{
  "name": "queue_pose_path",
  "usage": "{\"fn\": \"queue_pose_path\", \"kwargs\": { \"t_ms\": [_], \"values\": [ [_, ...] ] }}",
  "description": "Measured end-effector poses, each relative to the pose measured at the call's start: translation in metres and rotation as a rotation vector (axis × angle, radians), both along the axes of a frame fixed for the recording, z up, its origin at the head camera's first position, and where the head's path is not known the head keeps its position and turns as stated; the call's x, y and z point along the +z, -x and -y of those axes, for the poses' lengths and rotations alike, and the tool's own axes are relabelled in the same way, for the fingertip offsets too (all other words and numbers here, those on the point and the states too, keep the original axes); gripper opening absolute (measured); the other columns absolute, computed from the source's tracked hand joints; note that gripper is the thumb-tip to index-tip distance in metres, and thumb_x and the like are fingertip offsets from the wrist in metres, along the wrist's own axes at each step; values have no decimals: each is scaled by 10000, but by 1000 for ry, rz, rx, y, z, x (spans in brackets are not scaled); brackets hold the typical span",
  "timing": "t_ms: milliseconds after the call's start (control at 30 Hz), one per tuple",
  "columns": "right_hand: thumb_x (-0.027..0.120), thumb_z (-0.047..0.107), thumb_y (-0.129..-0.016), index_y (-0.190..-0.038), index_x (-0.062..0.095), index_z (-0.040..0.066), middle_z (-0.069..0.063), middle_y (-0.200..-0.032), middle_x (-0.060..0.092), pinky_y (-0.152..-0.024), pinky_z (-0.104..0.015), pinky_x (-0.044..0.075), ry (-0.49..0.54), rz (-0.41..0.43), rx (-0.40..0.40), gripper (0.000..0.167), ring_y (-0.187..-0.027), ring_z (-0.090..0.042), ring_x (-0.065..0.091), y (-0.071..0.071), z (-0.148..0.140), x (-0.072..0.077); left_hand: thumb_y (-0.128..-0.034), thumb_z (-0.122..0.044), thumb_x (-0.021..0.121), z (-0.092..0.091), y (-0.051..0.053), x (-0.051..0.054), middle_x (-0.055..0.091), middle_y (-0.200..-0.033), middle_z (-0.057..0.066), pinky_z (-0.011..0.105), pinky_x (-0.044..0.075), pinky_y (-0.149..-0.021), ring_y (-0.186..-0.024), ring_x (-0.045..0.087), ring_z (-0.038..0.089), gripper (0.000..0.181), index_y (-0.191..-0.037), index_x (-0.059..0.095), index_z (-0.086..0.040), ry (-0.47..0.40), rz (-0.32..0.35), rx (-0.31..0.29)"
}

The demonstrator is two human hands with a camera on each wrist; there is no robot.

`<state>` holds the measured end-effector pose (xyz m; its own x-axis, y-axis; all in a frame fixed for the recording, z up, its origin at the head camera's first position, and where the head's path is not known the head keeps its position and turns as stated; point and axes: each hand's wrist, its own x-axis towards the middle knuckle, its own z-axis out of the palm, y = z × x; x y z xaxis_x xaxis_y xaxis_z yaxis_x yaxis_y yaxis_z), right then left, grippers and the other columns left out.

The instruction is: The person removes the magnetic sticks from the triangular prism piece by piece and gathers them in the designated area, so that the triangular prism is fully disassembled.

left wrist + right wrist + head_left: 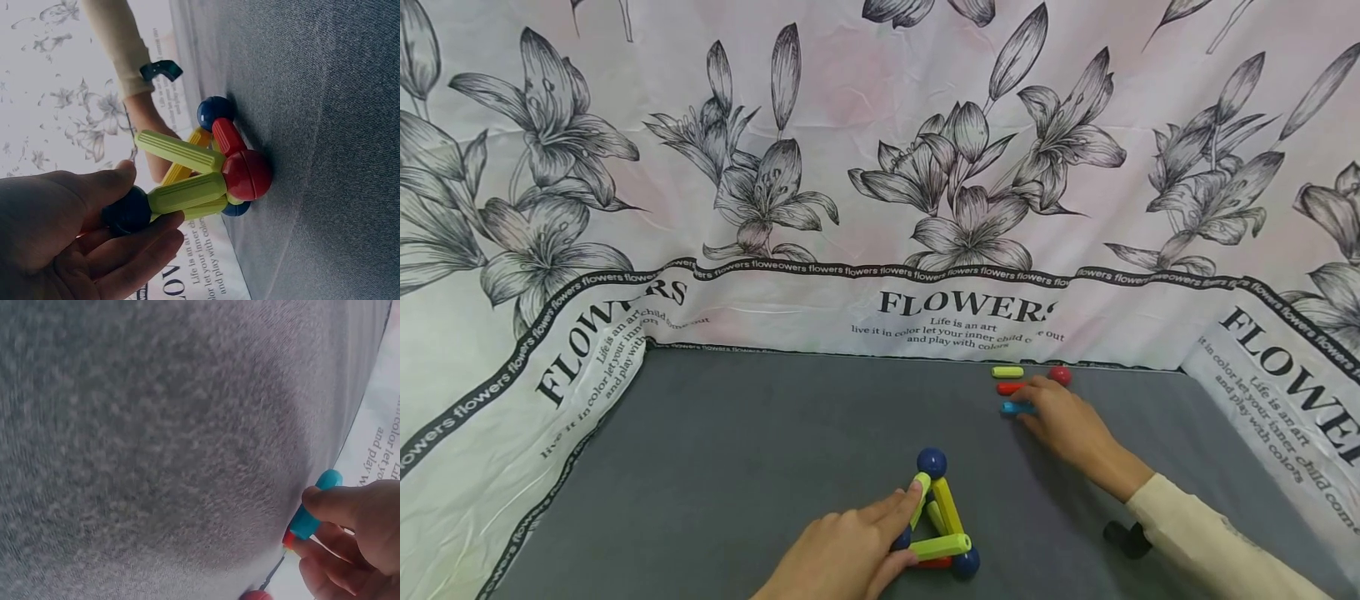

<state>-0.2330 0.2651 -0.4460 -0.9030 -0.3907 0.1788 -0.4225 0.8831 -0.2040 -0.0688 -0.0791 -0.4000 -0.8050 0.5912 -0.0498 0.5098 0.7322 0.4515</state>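
My left hand (846, 546) grips a dark blue ball (125, 211) at the top of a frame of magnetic sticks and balls on the grey cloth. Lime green sticks (187, 194), a yellow stick (947, 504) and a red stick (229, 136) make up the frame. Further balls join them, among them a red ball (249, 175). One lime stick (178, 150) juts out with a free end. Over at the far right, my right hand (1067, 425) pinches a light blue stick (305, 524) between thumb and fingers.
Beside the right hand lie a loose red stick (1010, 388), a lime stick (1007, 372) and a red ball (1060, 376). A flower-printed curtain (820, 312) bounds the grey cloth (737, 442) at the back and sides. A black device (1127, 540) sits at the right sleeve.
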Motion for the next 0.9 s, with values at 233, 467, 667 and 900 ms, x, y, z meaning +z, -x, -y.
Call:
{"fn": "queue_pose_path", "kwargs": {
  "t_ms": [233,467,667,900],
  "values": [
    [872,51,-870,-1183,783,41,-132,-1178,692,-822,-539,608,-34,-39,2,326,-1049,-313,690,4,-2,-5,-1061,-434,646,0,1,-1,623,-1486,49,254,576,-638,-923,764,140,639,-1627,444,-216,9,3,-6],
    [869,48,-872,-1184,778,38,-140,-1179,695,-788,-536,608,-51,-62,10,325,-1037,-334,698,6,-5,-7,-1044,-459,660,-1,3,-1,634,-1478,33,257,570,-624,-871,756,116,665,-1628,444,-224,14,35,5],
    [880,25,-852,-1159,774,16,-117,-1098,690,-775,-514,611,-73,-79,25,325,-960,-299,693,7,-5,-8,-1049,-453,656,-1,3,0,633,-1479,39,251,566,-615,-852,753,110,656,-1625,449,-217,11,34,0],
    [889,26,-842,-1128,777,8,-92,-1012,673,-748,-488,615,-94,-79,27,307,-873,-259,667,8,-4,-8,-1059,-442,645,-1,1,0,632,-1478,47,232,536,-575,-811,748,112,648,-1631,437,-219,14,7,-5]
  ]
}}
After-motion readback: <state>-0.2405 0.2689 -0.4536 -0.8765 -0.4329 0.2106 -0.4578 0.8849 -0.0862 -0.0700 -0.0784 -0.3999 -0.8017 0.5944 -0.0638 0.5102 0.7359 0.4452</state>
